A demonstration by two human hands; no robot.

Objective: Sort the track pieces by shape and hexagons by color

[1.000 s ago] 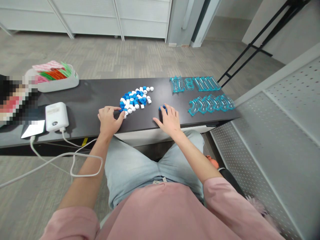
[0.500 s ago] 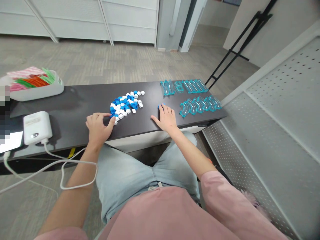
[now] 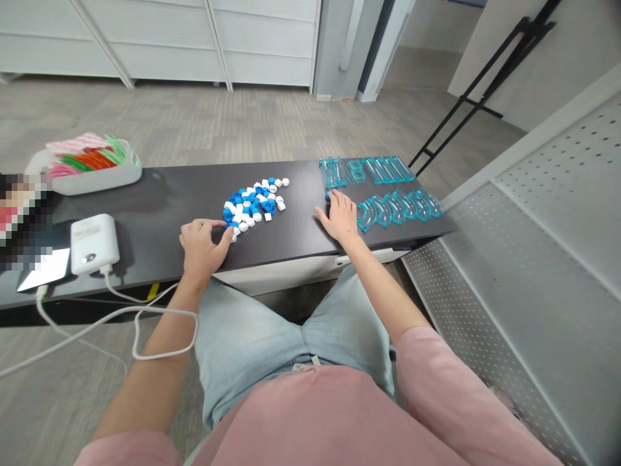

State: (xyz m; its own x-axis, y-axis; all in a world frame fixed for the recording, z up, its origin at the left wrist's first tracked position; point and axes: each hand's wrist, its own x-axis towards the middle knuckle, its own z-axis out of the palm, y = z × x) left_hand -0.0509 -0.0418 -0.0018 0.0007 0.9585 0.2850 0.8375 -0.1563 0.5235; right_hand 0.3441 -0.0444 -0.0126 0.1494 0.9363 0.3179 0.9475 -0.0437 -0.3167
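A pile of small blue and white plastic pieces [image 3: 252,204] lies on the dark tabletop. My left hand [image 3: 204,246] rests at the pile's near left edge, thumb and index finger apart and touching the outer pieces. My right hand [image 3: 342,217] lies over the table to the right of the pile, fingers stretched out and thumb spread. Under its index fingertip a single blue piece [image 3: 328,195] shows, partly covered. Just right of this hand is a row of curved clear teal plastic parts [image 3: 398,207]. Straight teal parts [image 3: 391,169] lie behind them.
At the left stand a white container [image 3: 99,184] of colourful strips and a white power bank [image 3: 94,244]. Its white cable [image 3: 167,310] loops over my left forearm. A phone [image 3: 44,268] lies beside it. A perforated grey panel [image 3: 548,246] rises at the right.
My right hand has slid right and slightly away from me, the blue piece moving with its fingertip. My left hand stays at the pile's edge. The whole view has shifted a little.
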